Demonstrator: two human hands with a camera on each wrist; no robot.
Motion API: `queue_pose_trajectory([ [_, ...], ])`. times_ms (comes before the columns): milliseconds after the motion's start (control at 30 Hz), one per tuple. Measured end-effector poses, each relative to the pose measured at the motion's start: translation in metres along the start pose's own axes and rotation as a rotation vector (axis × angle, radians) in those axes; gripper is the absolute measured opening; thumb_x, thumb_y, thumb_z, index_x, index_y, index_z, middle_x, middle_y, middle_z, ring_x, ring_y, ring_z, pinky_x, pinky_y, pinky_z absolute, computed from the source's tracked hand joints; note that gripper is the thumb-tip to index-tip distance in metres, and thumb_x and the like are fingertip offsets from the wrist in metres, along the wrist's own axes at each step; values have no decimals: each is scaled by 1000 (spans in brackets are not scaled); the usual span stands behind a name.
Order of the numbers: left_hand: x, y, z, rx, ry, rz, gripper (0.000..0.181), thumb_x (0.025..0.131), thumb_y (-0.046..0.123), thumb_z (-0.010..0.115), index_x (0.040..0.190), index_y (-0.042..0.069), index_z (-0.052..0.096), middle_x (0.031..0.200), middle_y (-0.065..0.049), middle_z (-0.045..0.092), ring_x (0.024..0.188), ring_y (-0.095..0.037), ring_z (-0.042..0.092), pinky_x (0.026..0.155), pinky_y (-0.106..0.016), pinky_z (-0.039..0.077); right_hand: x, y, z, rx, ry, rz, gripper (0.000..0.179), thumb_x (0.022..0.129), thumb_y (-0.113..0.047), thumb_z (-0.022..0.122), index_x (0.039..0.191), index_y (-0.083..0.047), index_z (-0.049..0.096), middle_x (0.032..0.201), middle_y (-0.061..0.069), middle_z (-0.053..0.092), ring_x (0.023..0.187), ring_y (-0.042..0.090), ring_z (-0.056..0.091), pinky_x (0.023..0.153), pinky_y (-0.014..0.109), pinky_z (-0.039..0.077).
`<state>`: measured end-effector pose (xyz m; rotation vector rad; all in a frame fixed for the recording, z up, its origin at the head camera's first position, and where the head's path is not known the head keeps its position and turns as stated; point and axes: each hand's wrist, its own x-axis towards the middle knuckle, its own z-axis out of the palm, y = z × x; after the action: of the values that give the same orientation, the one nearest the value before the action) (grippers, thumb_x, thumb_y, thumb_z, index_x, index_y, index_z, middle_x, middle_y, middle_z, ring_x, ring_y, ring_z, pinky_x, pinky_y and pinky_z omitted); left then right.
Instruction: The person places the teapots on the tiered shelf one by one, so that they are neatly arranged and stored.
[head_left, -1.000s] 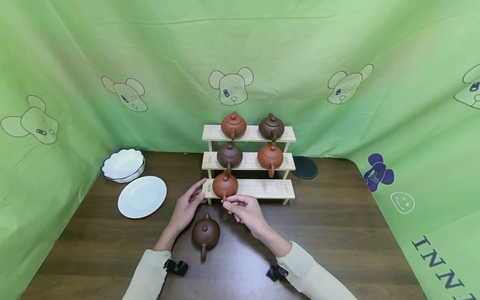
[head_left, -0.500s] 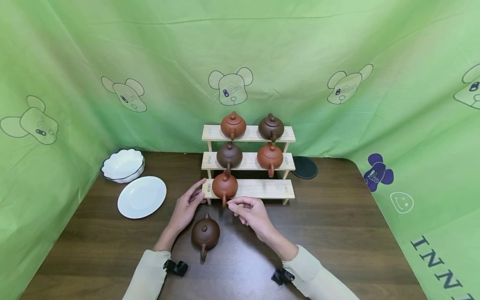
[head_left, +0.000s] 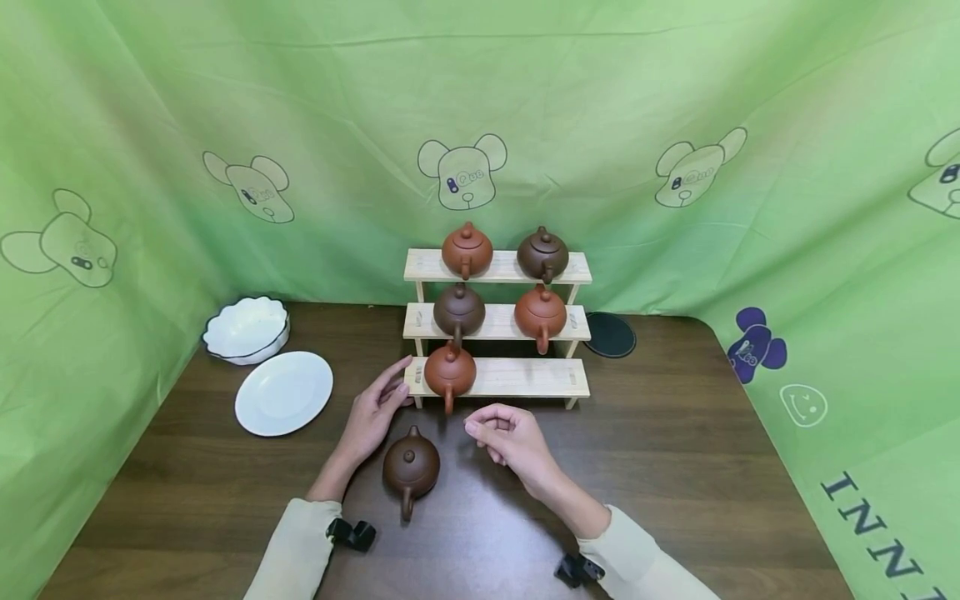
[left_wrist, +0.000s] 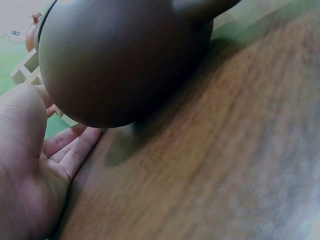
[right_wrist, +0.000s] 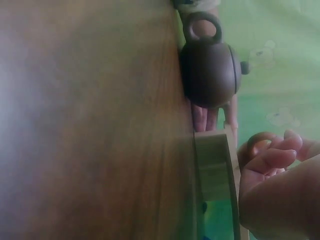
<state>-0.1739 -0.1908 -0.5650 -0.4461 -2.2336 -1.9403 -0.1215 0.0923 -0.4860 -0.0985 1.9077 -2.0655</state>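
A reddish-brown teapot (head_left: pixel 450 371) stands at the left end of the lowest step of a wooden three-step shelf (head_left: pixel 532 377), its handle toward me. My left hand (head_left: pixel 369 421) rests against that step's left end, fingers stretched out. Just right of that hand, a dark brown teapot (head_left: pixel 411 467) sits on the table; it fills much of the left wrist view (left_wrist: pixel 125 65). My right hand (head_left: pixel 513 442) hovers right of the reddish teapot's handle, apart from it, with fingers loosely curled and nothing visible in them.
Higher steps carry a reddish teapot (head_left: pixel 467 252) and a dark one (head_left: pixel 543 255) on top, a dark (head_left: pixel 459 312) and a reddish one (head_left: pixel 540 312) in the middle. At left are a scalloped white bowl (head_left: pixel 247 329) and a white plate (head_left: pixel 285 393). A black round mat (head_left: pixel 611 335) lies right.
My right hand has let go of the reddish teapot's handle and drawn back to the right and toward me. The left hand and the teapots have stayed in place.
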Motion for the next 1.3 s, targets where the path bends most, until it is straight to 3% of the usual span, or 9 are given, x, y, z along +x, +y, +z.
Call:
queue_pose_trajectory([
  [333,-1,8,3,-6,5,4,47,115,22,64,161,13,61,137,-26,73,112,-12,76,92,-23,67,-13,5,2,-3,-48,46,35,102,-9,80,122,18,71,76,-2,68,54,3,49,48,13,40],
  [433,0,2,3,-16,-1,16,48,115,22,64,161,11,59,139,-27,71,114,-13,76,93,-25,68,-19,6,3,-5,-78,54,35,102,-9,78,122,19,70,76,-3,67,54,2,48,48,13,40],
  [667,3,-18,-2,-42,2,-38,47,115,26,66,161,22,61,138,-14,75,113,-13,77,94,-26,67,-31,9,9,-16,-143,95,34,104,-10,76,124,18,70,77,-3,66,54,1,47,48,12,38],
  [833,2,-15,-2,-51,-4,19,47,116,25,64,162,18,60,133,-19,76,108,-17,79,91,-28,68,-40,13,15,-26,-203,122,33,105,-11,74,125,16,70,78,-5,66,55,0,47,47,12,37],
  [933,1,-16,-2,-29,7,6,46,115,24,66,161,19,62,134,-16,77,108,-13,78,92,-25,68,-45,16,18,-26,-244,135,32,106,-10,72,125,15,71,78,-5,65,55,1,47,47,12,37],
  [1000,0,-5,0,-14,3,-11,47,115,20,64,162,15,60,137,-21,75,111,-17,78,94,-29,68,-48,18,20,-16,-269,147,32,107,-10,72,126,15,71,78,-5,65,55,1,47,47,12,37],
  [1167,0,2,1,-15,-3,-72,47,116,22,63,163,18,59,141,-17,74,115,-18,77,98,-32,68,-52,24,25,39,-336,188,32,108,-8,70,130,15,70,78,-5,66,55,0,48,47,12,37],
  [1233,0,-2,0,-22,-2,-47,47,115,24,64,162,19,60,139,-16,74,113,-14,77,96,-27,67,-53,27,26,44,-379,204,32,108,-8,69,133,13,70,78,-5,67,55,0,49,47,11,37],
  [1300,-2,8,2,-14,2,-29,47,115,21,64,161,13,60,138,-24,73,112,-15,77,95,-27,67,-53,29,27,42,-423,218,33,108,-8,69,136,11,70,79,-6,69,55,0,50,47,11,37],
])
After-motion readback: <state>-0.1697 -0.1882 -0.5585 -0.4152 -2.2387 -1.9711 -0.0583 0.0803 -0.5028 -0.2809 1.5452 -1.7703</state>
